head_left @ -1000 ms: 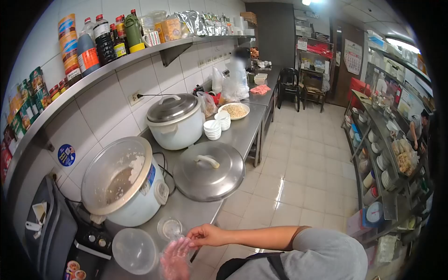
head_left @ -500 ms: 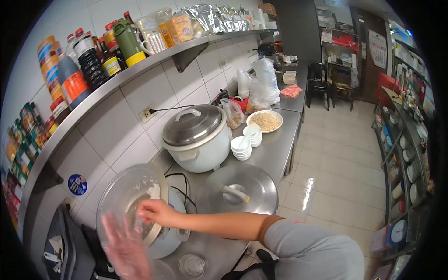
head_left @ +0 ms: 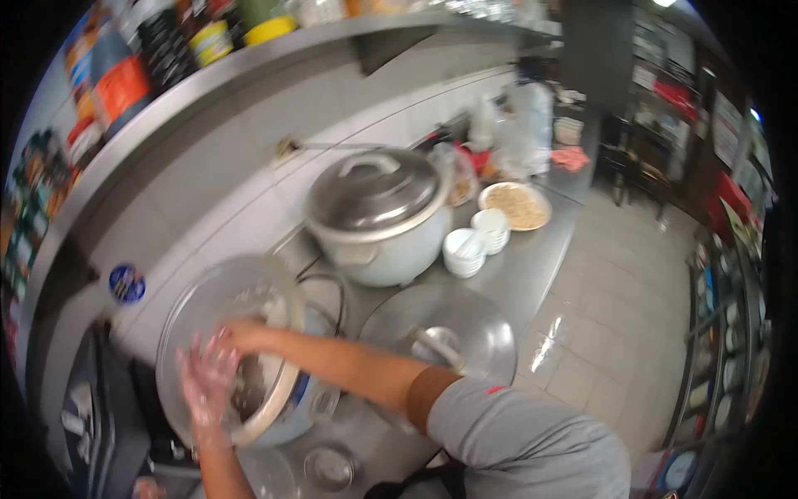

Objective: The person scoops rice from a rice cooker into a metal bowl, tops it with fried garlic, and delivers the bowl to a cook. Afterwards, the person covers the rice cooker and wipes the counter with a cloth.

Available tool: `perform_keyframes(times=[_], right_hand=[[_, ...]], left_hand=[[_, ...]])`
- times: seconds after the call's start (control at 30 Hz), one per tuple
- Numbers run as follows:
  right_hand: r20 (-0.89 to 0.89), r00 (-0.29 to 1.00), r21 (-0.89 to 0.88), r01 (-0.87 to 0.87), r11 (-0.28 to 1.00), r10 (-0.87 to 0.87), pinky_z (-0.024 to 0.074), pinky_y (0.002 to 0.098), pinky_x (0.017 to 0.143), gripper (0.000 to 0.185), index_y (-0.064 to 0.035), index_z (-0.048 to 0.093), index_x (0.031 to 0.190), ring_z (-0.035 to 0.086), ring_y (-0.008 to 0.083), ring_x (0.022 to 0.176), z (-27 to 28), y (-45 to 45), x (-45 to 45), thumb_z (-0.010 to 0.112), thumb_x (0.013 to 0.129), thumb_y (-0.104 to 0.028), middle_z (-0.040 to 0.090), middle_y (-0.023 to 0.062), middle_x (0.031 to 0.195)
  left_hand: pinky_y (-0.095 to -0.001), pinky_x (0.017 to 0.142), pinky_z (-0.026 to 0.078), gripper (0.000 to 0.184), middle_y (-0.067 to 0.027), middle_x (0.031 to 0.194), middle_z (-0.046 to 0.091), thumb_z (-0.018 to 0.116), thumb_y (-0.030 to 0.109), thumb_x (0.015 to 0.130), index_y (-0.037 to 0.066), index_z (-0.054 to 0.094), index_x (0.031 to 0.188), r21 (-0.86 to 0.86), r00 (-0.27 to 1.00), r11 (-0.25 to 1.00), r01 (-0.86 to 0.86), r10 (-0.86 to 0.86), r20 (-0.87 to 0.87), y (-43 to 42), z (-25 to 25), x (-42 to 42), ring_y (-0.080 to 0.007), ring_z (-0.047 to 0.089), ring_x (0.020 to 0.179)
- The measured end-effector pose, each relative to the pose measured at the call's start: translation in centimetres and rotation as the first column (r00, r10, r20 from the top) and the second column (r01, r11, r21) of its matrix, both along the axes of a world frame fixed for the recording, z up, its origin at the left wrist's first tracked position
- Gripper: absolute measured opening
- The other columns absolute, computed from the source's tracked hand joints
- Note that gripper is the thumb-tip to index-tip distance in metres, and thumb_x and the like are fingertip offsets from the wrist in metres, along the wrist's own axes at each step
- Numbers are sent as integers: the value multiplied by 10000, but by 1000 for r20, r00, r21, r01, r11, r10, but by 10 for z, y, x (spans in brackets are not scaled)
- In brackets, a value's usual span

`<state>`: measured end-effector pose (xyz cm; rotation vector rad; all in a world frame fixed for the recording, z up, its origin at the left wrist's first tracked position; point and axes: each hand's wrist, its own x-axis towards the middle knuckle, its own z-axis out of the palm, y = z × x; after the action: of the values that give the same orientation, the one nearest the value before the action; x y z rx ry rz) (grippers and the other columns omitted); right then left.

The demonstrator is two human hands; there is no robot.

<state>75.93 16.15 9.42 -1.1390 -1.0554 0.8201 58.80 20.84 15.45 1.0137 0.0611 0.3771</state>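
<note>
My left hand [head_left: 208, 378], in a clear plastic glove, is raised in front of the open rice cooker [head_left: 287, 387] with its fingers apart. Beside its fingertips my bare right hand [head_left: 243, 337] is closed, its fingers pinched at the glove's plastic; motion blurs the exact grip. Behind both hands, some white rice [head_left: 274, 312] clings to the cooker's inner wall. A large metal lid [head_left: 482, 333] lies flat on the counter to the right of the cooker. Near the counter's front stand a small clear cup [head_left: 328, 468] and a clear plastic tub [head_left: 270, 476], partly cut off.
A lidded cooker [head_left: 378, 241] stands behind, near stacked white bowls [head_left: 464, 254] and a plate of food [head_left: 515, 206]. Bottles line the wall shelf [head_left: 224, 75] overhead. A dark bin [head_left: 108, 416] is at the lower left, and shelving [head_left: 719, 349] stands across the aisle.
Both hands have moved up and left from the counter's front to the open cooker, staying close together. The view has shifted, and my left forearm now shows.
</note>
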Motion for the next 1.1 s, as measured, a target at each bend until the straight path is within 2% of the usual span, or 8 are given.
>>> perform_keyframes(times=[0.1,0.37,0.47,0.57,0.67,0.77,0.87,1.1], right_hand=[[90,995,-177,48,983,-32,547,273,541,327,7,664,1032,645,155,635,11,-11,4,754,777,-176,681,106,845],[185,945,-81,288,954,-269,529,301,532,134,-24,723,887,636,180,571,19,-27,1,628,811,-78,689,137,755],[441,809,-68,463,884,-390,527,351,644,148,-45,722,900,656,232,675,27,-32,-3,597,824,-65,682,161,772],[399,745,-43,597,801,-534,502,365,740,180,-68,717,930,652,262,781,26,-30,1,566,832,-49,674,177,809],[391,714,7,629,777,-581,501,314,711,216,-32,697,941,610,159,729,30,-33,0,525,815,3,672,110,791],[56,869,226,469,854,-492,502,312,733,216,-41,686,955,613,161,757,34,-28,-8,534,808,1,677,83,832],[161,925,164,319,934,-344,504,302,740,204,-38,675,971,618,161,768,34,-30,-11,582,789,-25,678,58,850],[395,790,75,481,874,-469,525,319,690,106,-23,686,784,656,216,712,37,-36,-9,670,683,-53,677,110,765]], left_hand=[[-524,1053,336,793,-154,1502,260,442,630,897,127,238,1474,35,1000,999,-27,27,4,-3,4,-2,-351,364,1320],[-541,1077,227,774,-146,1518,227,349,659,915,127,267,1471,65,998,997,-46,48,-33,-13,11,-6,-323,346,1347],[-542,1082,208,749,-106,1543,193,335,644,927,152,246,1485,76,999,997,4,-1,-36,-15,14,-8,-325,292,1370],[-538,1082,213,740,-80,1553,180,338,639,930,168,236,1492,85,998,995,58,-55,-35,-16,12,-8,-323,268,1373],[-529,1080,223,738,-81,1546,198,340,639,930,166,246,1488,82,996,994,67,-62,-57,-18,14,-6,-318,270,1362],[-511,1077,241,738,-92,1518,255,345,637,931,144,274,1475,80,995,996,42,-34,-95,-15,11,-5,-311,301,1337],[-491,1071,263,737,-99,1482,318,350,632,933,115,306,1457,116,992,993,40,-25,-125,-8,3,-4,-303,344,1304],[-479,1059,293,736,-103,1469,345,354,627,935,116,298,1462,143,984,988,50,-24,-178,-9,0,-3,-307,399,1262]])
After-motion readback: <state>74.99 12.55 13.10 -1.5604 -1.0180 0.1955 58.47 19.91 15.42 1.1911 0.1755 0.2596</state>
